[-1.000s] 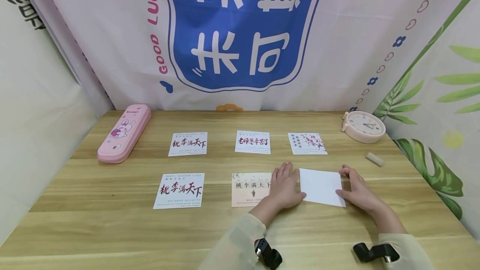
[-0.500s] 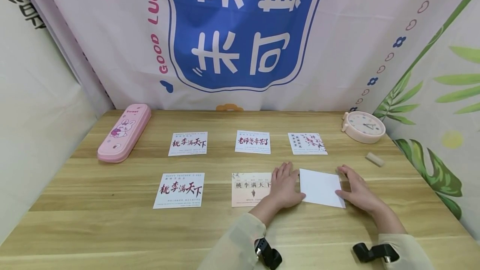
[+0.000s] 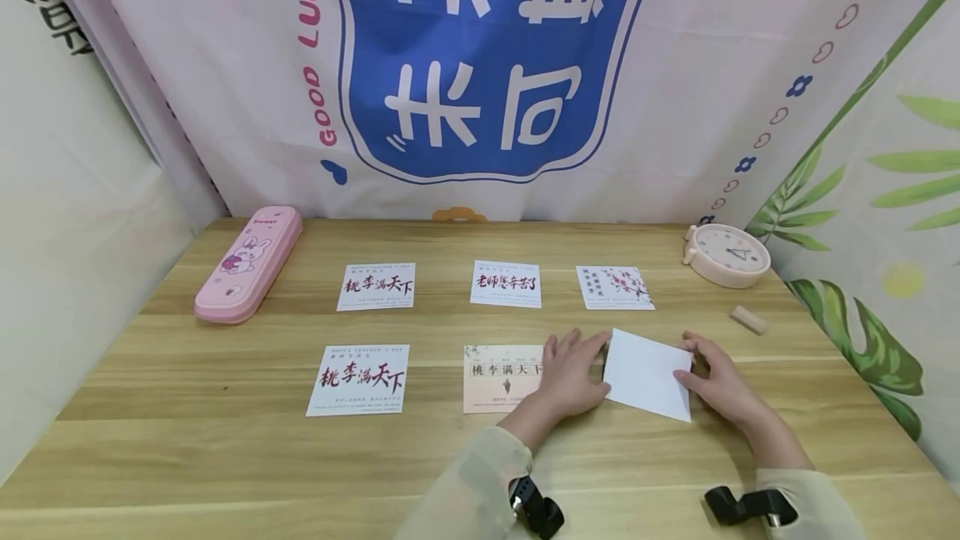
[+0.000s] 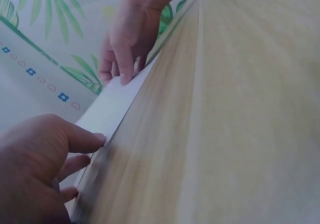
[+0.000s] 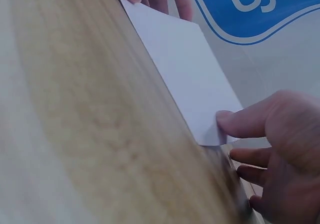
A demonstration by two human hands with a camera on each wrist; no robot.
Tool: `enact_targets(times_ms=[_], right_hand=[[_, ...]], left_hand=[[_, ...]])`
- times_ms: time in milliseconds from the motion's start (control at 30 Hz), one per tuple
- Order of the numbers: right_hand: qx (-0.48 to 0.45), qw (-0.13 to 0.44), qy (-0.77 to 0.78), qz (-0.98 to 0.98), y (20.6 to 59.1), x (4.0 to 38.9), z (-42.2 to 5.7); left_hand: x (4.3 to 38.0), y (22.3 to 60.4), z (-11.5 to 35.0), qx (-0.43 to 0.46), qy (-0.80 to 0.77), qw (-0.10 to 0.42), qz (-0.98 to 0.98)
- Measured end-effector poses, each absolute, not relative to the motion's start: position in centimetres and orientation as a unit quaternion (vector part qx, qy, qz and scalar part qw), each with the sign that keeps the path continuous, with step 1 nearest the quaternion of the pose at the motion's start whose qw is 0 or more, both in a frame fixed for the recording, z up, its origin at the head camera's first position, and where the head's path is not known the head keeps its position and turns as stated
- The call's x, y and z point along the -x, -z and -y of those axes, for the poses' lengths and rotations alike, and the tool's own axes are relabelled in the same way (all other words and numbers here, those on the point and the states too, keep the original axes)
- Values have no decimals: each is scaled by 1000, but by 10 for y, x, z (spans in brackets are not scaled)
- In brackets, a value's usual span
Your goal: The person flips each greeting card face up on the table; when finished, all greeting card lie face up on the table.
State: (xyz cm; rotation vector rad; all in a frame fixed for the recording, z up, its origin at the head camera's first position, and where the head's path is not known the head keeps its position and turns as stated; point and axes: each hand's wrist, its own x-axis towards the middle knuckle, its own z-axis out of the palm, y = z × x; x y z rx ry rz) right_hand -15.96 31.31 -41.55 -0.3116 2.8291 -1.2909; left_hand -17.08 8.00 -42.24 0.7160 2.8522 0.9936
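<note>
A plain white card (image 3: pixel 647 375) is held between two hands over the right half of the table, turned slightly askew. My left hand (image 3: pixel 567 377) is at its left edge, with the thumb at the lower corner and the index finger near the upper one. Opposite, my right hand (image 3: pixel 722 387) pinches the right side, thumb on the white face and index finger at the top corner. Seen from the right wrist, the card (image 5: pixel 172 67) slants up from the wood. A pinkish card with black characters (image 3: pixel 497 382) is partly covered by the left hand.
Three printed cards form a back row, including one with red writing (image 3: pixel 506 283). A larger printed card (image 3: pixel 358 380) lies at front left. A pink pencil case (image 3: pixel 250 265) stands back left; a round clock (image 3: pixel 727 255) and a small beige block (image 3: pixel 749 319) are at right.
The white card has turned clockwise, its left end rising and its lower right corner dropping. My left index finger has stretched toward its upper left corner. The other cards have stayed put.
</note>
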Motion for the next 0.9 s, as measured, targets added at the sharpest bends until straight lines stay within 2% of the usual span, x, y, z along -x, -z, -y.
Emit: enact_targets(times_ms=[167,367,633,900], right_hand=[[76,-55,411,-907,414,159,-309],[53,-39,469,-881,409,159,-307],[30,-44,641,-766,410,157,-308],[23,-41,651,-758,409,156,-309]], left_hand=[[173,424,-80,-238,-385,-6,-892],[174,426,-81,-216,-476,-41,-852],[176,425,-85,-140,-616,-42,-774],[178,424,-86,-106,-648,-55,-752]])
